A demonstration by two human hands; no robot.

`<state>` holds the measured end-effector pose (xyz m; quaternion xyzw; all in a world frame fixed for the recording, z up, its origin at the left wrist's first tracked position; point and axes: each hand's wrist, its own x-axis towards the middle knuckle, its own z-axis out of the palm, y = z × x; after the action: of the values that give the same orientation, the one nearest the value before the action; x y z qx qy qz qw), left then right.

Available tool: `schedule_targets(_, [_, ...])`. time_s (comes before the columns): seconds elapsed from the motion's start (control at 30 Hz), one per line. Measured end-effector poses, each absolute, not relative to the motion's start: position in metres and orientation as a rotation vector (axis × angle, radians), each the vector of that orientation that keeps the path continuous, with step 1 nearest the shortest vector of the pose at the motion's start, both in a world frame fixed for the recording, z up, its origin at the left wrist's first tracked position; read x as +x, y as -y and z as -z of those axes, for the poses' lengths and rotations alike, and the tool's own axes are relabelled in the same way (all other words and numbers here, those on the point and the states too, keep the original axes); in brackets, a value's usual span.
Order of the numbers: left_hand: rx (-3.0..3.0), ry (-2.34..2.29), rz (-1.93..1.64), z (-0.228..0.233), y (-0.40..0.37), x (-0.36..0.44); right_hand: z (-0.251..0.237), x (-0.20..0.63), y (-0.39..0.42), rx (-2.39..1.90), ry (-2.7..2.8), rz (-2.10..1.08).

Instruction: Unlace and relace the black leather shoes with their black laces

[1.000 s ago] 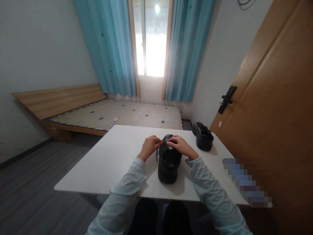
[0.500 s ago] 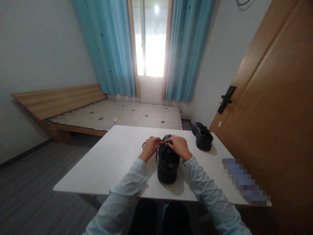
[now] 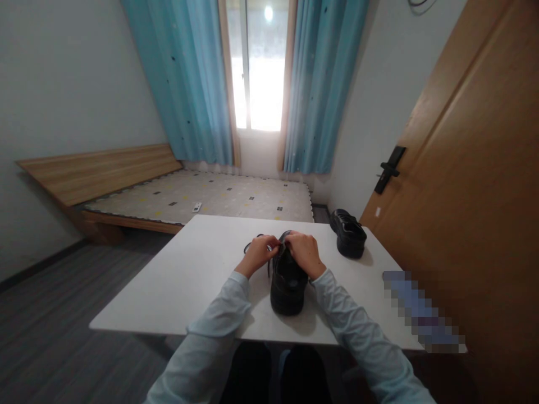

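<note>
A black lace-up shoe (image 3: 287, 292) stands on the white table (image 3: 168, 280) in front of me, its heel toward me and its opening facing up. My left hand (image 3: 261, 251) is at the left side of its lacing area, thumb and fingers pinched on the black shoelace (image 3: 247, 247), which loops out beyond the hand. From the right, my right hand (image 3: 304, 252) reaches over the upper, its fingertips closed on the shoe's edge near the eyelets. Both sets of fingertips almost meet, and the fine detail between them is hidden.
Another black shoe (image 3: 351, 235) stands at the table's back right. A blurred bluish flat item (image 3: 421, 314) lies along the right edge, near the wooden door (image 3: 471, 168). Behind the table is a bed (image 3: 236, 196) with a small white device (image 3: 196, 207) on it.
My right hand has tipped slightly forward and leftward over the shoe, its fingertips now less visible. My left hand stays pinched in nearly the same place. The view has shifted slightly.
</note>
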<state>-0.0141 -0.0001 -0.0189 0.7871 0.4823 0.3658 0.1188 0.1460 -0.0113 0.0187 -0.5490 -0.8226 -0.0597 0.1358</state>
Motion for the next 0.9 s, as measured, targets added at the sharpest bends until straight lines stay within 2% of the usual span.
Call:
schedule_targets(0.23, [2.23,-1.36,-1.126,0.021,-0.001,-0.014,-0.013,0.152,0.007,-1.529,2.195,0.127])
schedule_targets(0.7, [2.226,-1.247,-1.151,0.022,-0.001,-0.009,-0.009,0.186,-0.013,-1.312,1.526,-0.665])
schedule_targets(0.9, [2.128,-1.219,-1.191,0.018,0.001,-0.004,-0.015,0.202,-0.016,-1.226,1.63,-0.569])
